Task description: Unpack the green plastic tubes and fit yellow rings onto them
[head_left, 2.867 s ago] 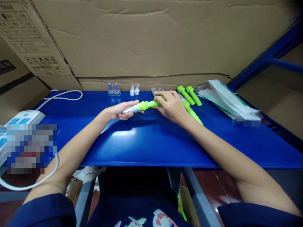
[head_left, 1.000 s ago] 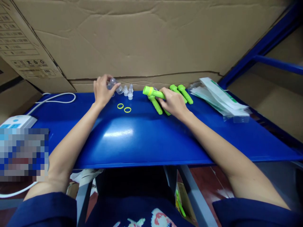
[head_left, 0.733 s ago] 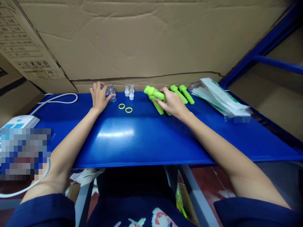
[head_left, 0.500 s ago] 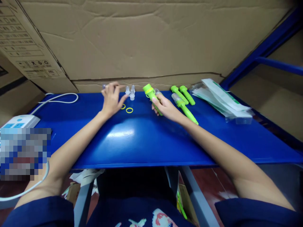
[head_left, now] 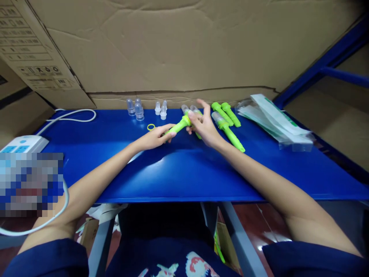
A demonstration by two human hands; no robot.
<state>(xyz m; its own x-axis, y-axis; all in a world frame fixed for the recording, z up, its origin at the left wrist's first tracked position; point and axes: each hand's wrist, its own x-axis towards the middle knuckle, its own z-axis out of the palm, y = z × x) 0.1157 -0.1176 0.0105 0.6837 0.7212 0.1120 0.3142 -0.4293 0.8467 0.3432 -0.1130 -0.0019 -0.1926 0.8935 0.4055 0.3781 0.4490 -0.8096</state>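
Observation:
Above the table, a bright green tube (head_left: pixel 181 126) slants between my hands, its wider collared end up and to the right. My left hand (head_left: pixel 158 137) wraps its lower part. At the collared end, my right hand (head_left: pixel 208 127) has its thumb against the tube and its index finger lifted; its other fingers are partly hidden. A clear cap (head_left: pixel 185 109) shows just behind the collar; I cannot tell what it belongs to. Behind the right hand lies another green tube with a clear cap (head_left: pixel 195 110). One yellow ring (head_left: pixel 150 127) lies beside my left hand.
Clear caps (head_left: pixel 139 111) and smaller whitish inserts (head_left: pixel 163 112) stand along the back. Right of my hands lie a capped green tube (head_left: pixel 232 136), two uncapped green tubes (head_left: pixel 230 114) and plastic packets (head_left: pixel 276 119). A power strip (head_left: pixel 27 144) with a white cable sits left.
My left hand has come from near the small inserts to grip the green tube's lower part. The tube has tilted, and my right hand has shifted to its collared end.

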